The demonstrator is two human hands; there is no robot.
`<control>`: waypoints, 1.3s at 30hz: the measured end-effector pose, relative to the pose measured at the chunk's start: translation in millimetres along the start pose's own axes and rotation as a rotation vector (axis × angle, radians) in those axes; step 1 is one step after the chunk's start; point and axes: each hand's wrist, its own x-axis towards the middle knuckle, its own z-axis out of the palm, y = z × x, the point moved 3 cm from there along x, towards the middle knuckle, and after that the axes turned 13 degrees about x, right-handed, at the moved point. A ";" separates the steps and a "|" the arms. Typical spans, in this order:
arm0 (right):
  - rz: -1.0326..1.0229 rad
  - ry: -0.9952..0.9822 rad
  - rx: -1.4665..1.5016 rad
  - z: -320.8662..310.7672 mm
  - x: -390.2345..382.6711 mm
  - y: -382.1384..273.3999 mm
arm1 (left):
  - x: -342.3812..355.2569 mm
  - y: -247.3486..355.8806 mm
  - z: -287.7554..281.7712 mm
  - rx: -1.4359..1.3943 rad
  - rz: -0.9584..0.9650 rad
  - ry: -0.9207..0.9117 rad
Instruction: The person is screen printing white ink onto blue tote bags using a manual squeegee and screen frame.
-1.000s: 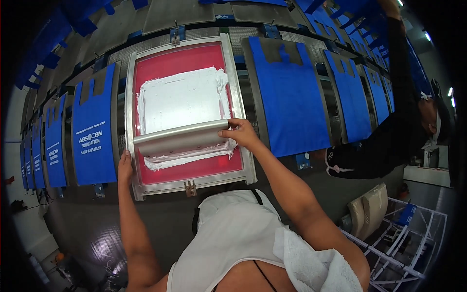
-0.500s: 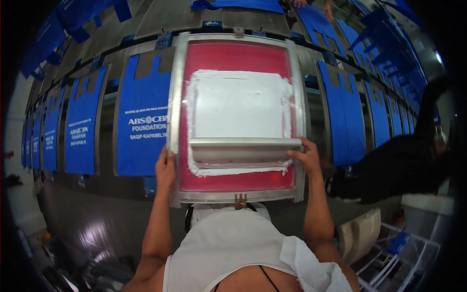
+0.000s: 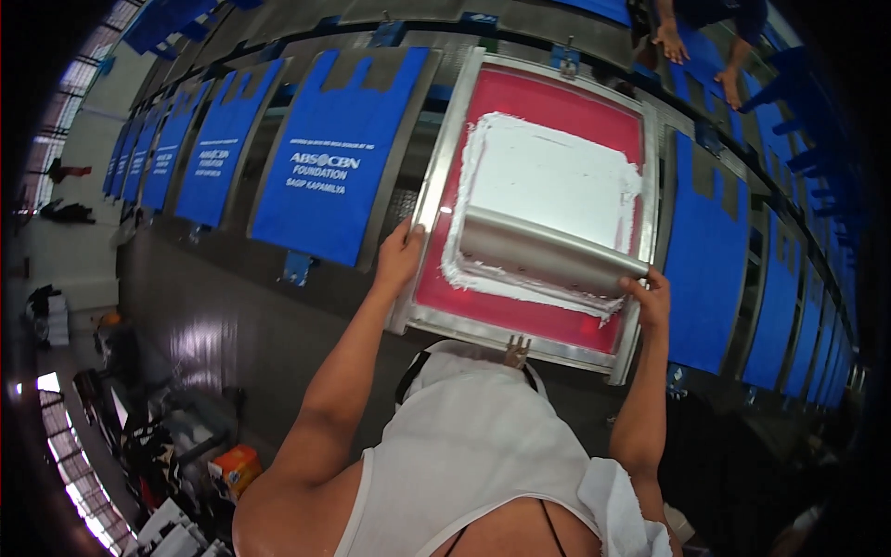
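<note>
In front of me is a screen printing frame (image 3: 450, 153) with metal rails and a red mesh (image 3: 557, 93). White ink (image 3: 548, 172) covers the middle of the mesh. My left hand (image 3: 401, 256) is closed round the left rail. A wide metal squeegee (image 3: 552, 251) lies across the near part of the ink, tilted. Its right end is gripped by my right hand (image 3: 650, 295), beside the right rail; whether those fingers also hold the rail I cannot tell. What lies beneath the screen is hidden.
Blue bags with white print (image 3: 320, 172) lie on boards to the left. Plain blue bags (image 3: 710, 269) lie to the right. Across the bench, another person's hands (image 3: 701, 60) reach over blue bags. An orange box (image 3: 234, 469) stands among clutter at lower left.
My view has turned, so the bench looks slanted. The screen, with the squeegee on it, has shifted right, off the edge of the printed bag. Both hands keep their grip.
</note>
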 end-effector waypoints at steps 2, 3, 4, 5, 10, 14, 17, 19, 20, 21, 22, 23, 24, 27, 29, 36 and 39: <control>-0.054 0.026 -0.012 -1.4 3.2 -2.8 | 3.0 0.4 3.1 -0.029 0.069 -0.018; -0.077 -0.006 0.005 -0.8 4.1 -3.5 | 4.4 -1.3 3.5 -0.027 0.047 0.005; -0.075 -0.007 -0.019 -0.5 4.0 -2.5 | 4.9 -4.4 4.7 -0.008 0.011 -0.011; -0.070 0.018 -0.050 -1.4 4.1 -1.7 | 5.5 -7.2 7.0 0.013 -0.043 -0.078; -0.057 0.011 -0.077 -4.6 5.7 11.7 | 11.6 -14.0 14.7 0.099 0.011 -0.046; -0.031 -0.018 -0.005 -4.0 6.7 18.5 | 15.4 -14.8 19.0 -0.076 -0.020 -0.089; -0.030 -0.013 0.004 0.3 4.9 18.7 | 16.2 -13.1 15.2 -0.062 -0.028 -0.095; -0.037 -0.013 0.016 2.1 3.8 18.0 | 15.2 -11.7 13.6 -0.080 -0.035 -0.098; -0.034 -0.020 0.004 2.8 2.9 18.3 | 14.5 -11.0 12.7 -0.065 -0.026 -0.097; -0.023 0.016 -0.019 2.4 2.7 18.3 | 14.3 -10.8 12.6 -0.045 -0.029 -0.115; -0.035 -0.026 -0.007 3.1 1.6 18.4 | 13.7 -10.6 12.0 -0.049 -0.013 -0.096; -0.031 -0.024 -0.010 2.9 1.5 18.7 | 13.8 -11.3 11.8 -0.033 -0.013 -0.089; -0.025 -0.020 -0.012 2.1 0.9 19.4 | 13.9 -12.7 12.1 -0.017 -0.014 -0.084; 0.016 0.016 -0.034 0.6 1.7 21.2 | 16.9 -19.2 13.3 -0.095 -0.028 -0.102; -0.012 0.012 -0.075 1.5 1.5 19.2 | 18.5 -22.8 11.9 0.042 -0.002 -0.062; 0.022 -0.054 -0.018 6.2 1.1 20.0 | 17.4 -27.7 11.8 0.067 0.037 -0.039; 0.020 -0.075 -0.102 6.7 2.4 11.9 | 16.5 -19.2 4.8 0.107 -0.001 -0.089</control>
